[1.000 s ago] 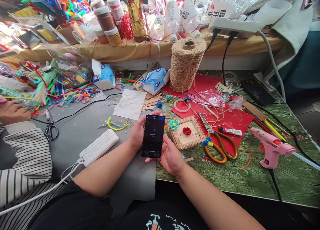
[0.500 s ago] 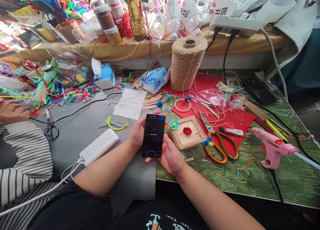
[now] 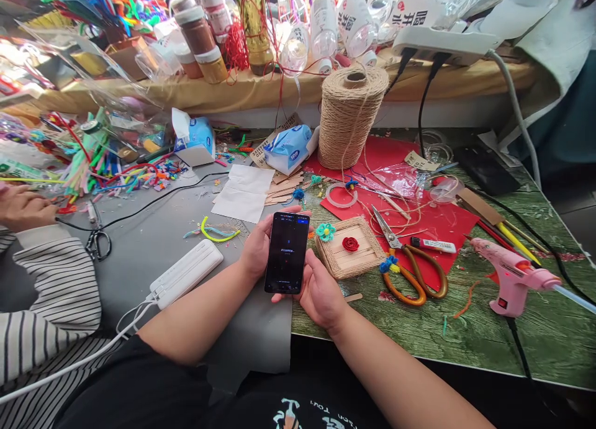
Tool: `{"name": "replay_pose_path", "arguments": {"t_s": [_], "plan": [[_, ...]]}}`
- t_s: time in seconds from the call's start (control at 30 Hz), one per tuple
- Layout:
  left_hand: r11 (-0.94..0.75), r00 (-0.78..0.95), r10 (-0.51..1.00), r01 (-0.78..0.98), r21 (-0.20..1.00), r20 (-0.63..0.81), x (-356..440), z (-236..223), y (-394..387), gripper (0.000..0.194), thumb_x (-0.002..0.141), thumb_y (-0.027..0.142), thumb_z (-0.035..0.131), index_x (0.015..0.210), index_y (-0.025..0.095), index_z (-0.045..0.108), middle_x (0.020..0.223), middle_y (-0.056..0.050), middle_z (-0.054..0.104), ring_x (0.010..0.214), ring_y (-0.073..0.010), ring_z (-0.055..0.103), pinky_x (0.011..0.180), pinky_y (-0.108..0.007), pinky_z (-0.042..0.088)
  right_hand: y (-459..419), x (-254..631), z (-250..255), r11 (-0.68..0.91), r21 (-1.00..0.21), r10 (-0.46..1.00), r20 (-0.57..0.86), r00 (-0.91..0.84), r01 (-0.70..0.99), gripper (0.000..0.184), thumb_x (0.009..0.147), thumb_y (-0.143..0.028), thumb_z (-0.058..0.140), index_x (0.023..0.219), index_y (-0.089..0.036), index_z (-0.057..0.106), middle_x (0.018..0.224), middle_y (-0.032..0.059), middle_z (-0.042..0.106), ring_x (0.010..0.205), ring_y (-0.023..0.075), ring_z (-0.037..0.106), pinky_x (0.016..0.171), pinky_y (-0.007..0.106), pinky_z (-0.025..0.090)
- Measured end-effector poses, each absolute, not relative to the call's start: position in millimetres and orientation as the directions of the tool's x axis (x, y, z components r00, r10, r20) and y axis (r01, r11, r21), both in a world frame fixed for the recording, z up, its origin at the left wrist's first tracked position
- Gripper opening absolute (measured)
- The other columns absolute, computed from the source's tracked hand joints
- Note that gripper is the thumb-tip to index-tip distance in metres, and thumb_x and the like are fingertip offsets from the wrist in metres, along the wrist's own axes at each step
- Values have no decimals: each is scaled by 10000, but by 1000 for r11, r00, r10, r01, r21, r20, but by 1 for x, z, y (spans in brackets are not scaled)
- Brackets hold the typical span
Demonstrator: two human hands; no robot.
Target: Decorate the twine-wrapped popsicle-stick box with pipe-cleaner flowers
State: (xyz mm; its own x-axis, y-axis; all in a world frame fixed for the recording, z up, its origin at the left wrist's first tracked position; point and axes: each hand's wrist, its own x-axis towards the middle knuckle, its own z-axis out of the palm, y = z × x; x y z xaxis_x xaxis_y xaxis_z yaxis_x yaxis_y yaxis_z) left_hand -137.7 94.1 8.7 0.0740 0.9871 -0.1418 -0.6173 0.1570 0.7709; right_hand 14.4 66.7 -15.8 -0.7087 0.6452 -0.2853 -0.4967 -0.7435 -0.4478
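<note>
A black smartphone (image 3: 286, 253) with a dark screen and small lines of text is held upright between my two hands. My left hand (image 3: 256, 249) grips its left edge, fingers reaching behind it. Along the right edge and lower back, my right hand (image 3: 321, 289) supports it, thumb at the side. Just right of the phone lies a square wooden-stick tray (image 3: 357, 255) edged with twine. It carries a red rose (image 3: 351, 244) and a teal flower (image 3: 325, 231). Large scissors (image 3: 410, 261) with brown handles lie beside it, partly open.
A pink glue gun (image 3: 512, 270) stands at the right. Behind are a twine spool (image 3: 352, 118), red sheet (image 3: 459, 221) and tissue packs (image 3: 287, 148). A white power strip (image 3: 186, 274) lies left of my forearm. Another person's hand (image 3: 25, 207) rests at the far left.
The whole scene has shifted very slightly to the right in view. Both hands keep the same hold on the smartphone.
</note>
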Motion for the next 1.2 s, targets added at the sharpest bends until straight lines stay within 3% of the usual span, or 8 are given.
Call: {"name": "replay_pose_path", "arguments": {"t_s": [0.63,0.9,1.2], "plan": [[162,84,987,-619,768,-140,-138,9,94,542,1018,550,539,1385,176,681,1513,-137,659,1205,-320,742,985,-418,618,67,15,-17,-743,-465,642,-296,-707,-481,498,1084,-578,443,1276,-209,716,1070,100,798,871,267,747,637,416,660],[172,81,984,-614,770,-156,-137,11,94,557,1003,561,564,1383,171,684,1522,-141,651,1296,-367,697,1059,-485,588,67,14,-13,-739,-481,642,-293,-708,-472,537,1086,-599,422,1260,-185,717,1058,115,799,885,264,741,651,407,653],[164,76,986,-604,780,-149,-138,9,94,564,1017,555,542,1399,163,676,1529,-152,643,1290,-366,699,1034,-468,598,67,14,-12,-745,-469,640,-305,-705,-474,550,1107,-564,371,1264,-169,719,1079,121,802,900,264,741,648,411,659]]}}
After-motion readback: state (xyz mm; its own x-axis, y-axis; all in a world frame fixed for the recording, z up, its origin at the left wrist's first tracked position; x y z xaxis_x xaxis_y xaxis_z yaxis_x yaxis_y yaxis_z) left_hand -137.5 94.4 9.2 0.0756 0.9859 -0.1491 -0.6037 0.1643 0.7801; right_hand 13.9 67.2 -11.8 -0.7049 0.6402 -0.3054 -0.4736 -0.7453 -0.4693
